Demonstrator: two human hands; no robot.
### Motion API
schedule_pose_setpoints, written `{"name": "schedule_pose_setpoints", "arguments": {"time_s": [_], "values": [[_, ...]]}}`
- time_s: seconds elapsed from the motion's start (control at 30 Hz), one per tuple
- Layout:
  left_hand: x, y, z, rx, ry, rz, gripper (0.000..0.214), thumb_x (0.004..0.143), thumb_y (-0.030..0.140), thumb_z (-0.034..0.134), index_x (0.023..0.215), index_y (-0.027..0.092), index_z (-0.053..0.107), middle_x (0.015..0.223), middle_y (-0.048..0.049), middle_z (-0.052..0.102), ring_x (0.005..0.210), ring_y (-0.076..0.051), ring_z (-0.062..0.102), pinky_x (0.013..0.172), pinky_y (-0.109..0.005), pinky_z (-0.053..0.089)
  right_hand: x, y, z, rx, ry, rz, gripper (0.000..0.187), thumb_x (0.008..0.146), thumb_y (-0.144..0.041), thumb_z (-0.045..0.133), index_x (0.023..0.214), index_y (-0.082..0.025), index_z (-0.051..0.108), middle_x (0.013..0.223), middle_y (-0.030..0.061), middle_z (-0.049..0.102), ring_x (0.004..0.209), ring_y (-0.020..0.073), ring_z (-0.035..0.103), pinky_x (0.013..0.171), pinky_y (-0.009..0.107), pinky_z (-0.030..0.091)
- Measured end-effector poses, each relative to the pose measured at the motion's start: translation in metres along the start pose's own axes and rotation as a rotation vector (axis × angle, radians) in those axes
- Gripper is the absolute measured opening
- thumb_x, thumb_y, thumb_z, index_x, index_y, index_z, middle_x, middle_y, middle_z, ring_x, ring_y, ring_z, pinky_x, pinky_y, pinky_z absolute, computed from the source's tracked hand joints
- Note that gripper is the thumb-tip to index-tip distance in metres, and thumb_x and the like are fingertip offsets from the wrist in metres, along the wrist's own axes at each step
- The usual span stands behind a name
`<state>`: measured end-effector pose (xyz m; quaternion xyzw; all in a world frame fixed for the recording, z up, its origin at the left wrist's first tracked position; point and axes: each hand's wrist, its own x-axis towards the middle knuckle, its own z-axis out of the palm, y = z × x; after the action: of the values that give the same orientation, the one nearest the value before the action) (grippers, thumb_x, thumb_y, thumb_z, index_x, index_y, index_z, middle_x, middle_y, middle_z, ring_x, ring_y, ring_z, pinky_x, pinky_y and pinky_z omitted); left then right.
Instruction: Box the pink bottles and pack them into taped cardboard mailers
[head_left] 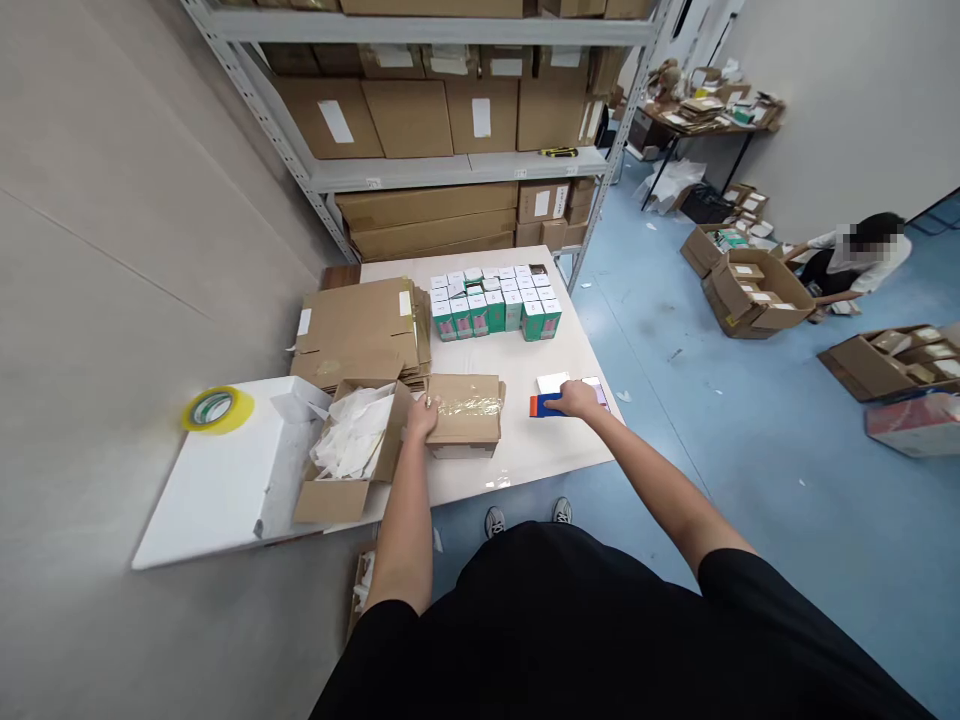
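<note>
At the far left, a yellow tape roll lies on a white foam block. To the right of this block stands an open carton, filled with crumpled white material. Behind it, a stack of flattened cardboard lies on the bench. Next comes the person's left hand, which touches the left side of a closed carton. If its fingers really grip the carton or only press on it, I cannot tell. This carton lies near the front edge of the bench, and shiny tape crosses its top. Farther back, rows of green and white boxes are standing close together. More to the right, the right hand is closed around a blue and orange object, above the bench or resting on it; it is perhaps a tool, but the view is too small to be sure. Just behind it lies a white item. At the far right, a co-worker is low at the floor, beside another open carton.
</note>
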<state>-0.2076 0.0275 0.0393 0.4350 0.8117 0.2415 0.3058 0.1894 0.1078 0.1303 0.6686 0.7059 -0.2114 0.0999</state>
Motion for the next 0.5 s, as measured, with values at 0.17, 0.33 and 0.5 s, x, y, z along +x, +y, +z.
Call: {"name": "schedule_pose_setpoints", "arguments": {"time_s": [0.17, 0.33, 0.5], "values": [[-0.005, -0.008, 0.001, -0.063, 0.037, -0.049, 0.035, 0.100, 0.044, 0.053, 0.120, 0.021, 0.070, 0.127, -0.0137, 0.075, 0.119, -0.033, 0.068, 0.103, -0.042, 0.052, 0.002, -0.050, 0.046, -0.020, -0.007, -0.037, 0.048, 0.088, -0.057, 0.073, 0.106, -0.013, 0.076, 0.106, 0.0196, 0.077, 0.100, 0.0304, 0.074, 0.075, 0.030, 0.051], [-0.013, -0.015, 0.000, -0.060, 0.058, -0.069, 0.035, 0.101, 0.043, 0.050, 0.116, 0.019, 0.070, 0.126, -0.0157, 0.075, 0.120, -0.033, 0.068, 0.103, -0.041, 0.050, 0.004, -0.064, 0.105, -0.030, -0.077, -0.073, 0.034, 0.097, -0.042, 0.066, 0.112, -0.013, 0.075, 0.110, 0.0206, 0.077, 0.106, 0.0299, 0.073, 0.085, 0.033, 0.049], [-0.014, -0.017, 0.003, -0.036, 0.077, -0.078, 0.034, 0.101, 0.045, 0.048, 0.112, 0.020, 0.068, 0.124, -0.0163, 0.075, 0.119, -0.034, 0.068, 0.101, -0.042, 0.050, 0.003, -0.013, 0.157, 0.075, 0.100, -0.015, 0.044, 0.106, -0.046, 0.046, 0.127, -0.014, 0.066, 0.120, 0.0215, 0.073, 0.116, 0.0326, 0.066, 0.101, 0.040, 0.043]]}}
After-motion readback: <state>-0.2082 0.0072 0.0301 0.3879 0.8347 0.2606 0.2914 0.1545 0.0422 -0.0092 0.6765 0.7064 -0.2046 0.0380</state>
